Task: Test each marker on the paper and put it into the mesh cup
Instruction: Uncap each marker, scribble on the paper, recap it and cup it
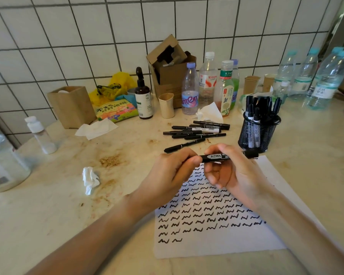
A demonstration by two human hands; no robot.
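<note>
While both my hands hold one marker (216,157) level above the paper (216,245), the step in hand is, I judge, uncapping or recapping; which one cannot be told. Head view: left hand (167,175) fingers grip the marker's left end; right hand (232,173) fingers pinch the barrel. Loose markers (199,131) lie on the desk (68,215) behind. The cup (256,133), right, holds others. Next move: bare the tip, then stroke it below the last squiggle (177,240); if capped, carry it to the cup.

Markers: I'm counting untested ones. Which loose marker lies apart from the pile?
The marker nearest the hands, angled alone between the pile and the paper.
</note>
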